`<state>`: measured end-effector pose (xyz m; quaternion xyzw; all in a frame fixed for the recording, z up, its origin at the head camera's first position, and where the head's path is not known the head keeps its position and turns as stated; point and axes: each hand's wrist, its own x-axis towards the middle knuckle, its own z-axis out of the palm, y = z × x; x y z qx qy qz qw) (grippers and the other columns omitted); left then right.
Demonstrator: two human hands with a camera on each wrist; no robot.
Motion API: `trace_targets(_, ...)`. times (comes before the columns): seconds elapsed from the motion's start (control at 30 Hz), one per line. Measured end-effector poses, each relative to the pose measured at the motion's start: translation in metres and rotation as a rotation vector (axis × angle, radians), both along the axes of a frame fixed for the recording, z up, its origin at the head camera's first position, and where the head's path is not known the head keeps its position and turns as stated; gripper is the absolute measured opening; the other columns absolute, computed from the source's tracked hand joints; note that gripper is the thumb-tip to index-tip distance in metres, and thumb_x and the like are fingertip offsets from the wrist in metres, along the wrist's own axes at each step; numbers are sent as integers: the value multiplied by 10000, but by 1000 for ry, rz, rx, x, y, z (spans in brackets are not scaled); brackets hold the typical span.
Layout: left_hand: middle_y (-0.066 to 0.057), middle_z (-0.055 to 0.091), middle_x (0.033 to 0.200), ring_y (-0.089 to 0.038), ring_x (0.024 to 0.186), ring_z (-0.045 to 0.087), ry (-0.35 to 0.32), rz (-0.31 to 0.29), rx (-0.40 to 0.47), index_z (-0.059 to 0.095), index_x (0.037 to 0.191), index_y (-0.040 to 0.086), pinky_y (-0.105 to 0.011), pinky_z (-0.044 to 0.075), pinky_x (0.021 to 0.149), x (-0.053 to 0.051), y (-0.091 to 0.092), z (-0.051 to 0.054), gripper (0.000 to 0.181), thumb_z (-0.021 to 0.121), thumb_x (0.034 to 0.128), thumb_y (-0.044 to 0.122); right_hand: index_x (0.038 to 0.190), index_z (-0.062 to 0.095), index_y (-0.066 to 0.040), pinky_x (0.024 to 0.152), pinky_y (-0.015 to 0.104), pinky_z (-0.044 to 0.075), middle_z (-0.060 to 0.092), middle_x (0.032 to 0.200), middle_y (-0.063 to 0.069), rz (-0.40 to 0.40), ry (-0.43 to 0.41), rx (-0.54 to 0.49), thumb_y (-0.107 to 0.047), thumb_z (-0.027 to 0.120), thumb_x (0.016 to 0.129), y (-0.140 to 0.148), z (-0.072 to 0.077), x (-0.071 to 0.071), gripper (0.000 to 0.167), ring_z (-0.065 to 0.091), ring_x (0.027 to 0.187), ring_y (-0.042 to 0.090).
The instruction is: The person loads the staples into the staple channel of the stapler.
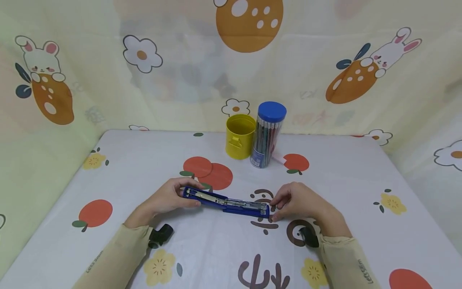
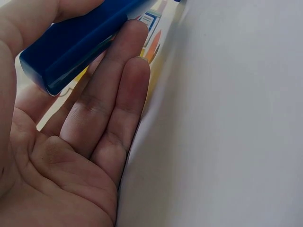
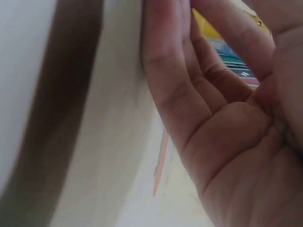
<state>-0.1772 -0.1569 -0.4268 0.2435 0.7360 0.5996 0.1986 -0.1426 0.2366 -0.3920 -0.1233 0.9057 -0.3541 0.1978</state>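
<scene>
A blue stapler (image 1: 225, 203), swung wide apart so that its metal inside faces up, spans the space between both hands in the head view. My left hand (image 1: 175, 196) grips its left end, thumb on the near side and fingers on the far side. The left wrist view shows the blue end (image 2: 61, 56) held near the thumb, above two extended fingers. At the right end, my right hand (image 1: 299, 200) has its thumb and forefinger spread close beside the tip. Whether they touch it is unclear; the stapler does not show in the right wrist view.
A yellow cup (image 1: 239, 144) with a small side clasp stands at the back of the table (image 1: 151, 156). Touching or very near it is a clear tube of pencils (image 1: 265, 138) with a blue lid. A patterned cloth (image 1: 180, 88) hangs behind the table.
</scene>
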Motion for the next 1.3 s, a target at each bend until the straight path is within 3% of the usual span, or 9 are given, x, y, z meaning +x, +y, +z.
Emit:
trace_targets(0.3, -176, 636, 1210, -242, 971, 675, -4, -1, -5, 652, 1213, -32, -298, 569, 789, 1, 0, 1, 448, 831, 805, 14, 844, 786, -169, 704, 309, 547, 674, 860, -13, 55, 30, -21, -219, 957, 676, 7, -1, 0, 244, 617, 776, 189)
trace_targets(0.63, -148, 653, 1186, -249, 958, 658, 25, 14, -30, 673, 1202, -1, -268, 557, 760, 2, 1, 2, 436, 843, 803, 34, 861, 790, -157, 705, 323, 557, 677, 851, 4, 46, 2, -40, -224, 951, 687, 12, 0, 3, 246, 620, 761, 201)
trace_targets(1.3, -137, 661, 1193, -252, 969, 670, 14, 40, -47, 680, 1197, 18, -280, 552, 798, 4, 1, 2, 428, 847, 804, 47, 829, 792, -179, 638, 305, 531, 654, 818, 1, 44, 12, 8, -208, 945, 698, 6, 1, 3, 204, 593, 720, 192)
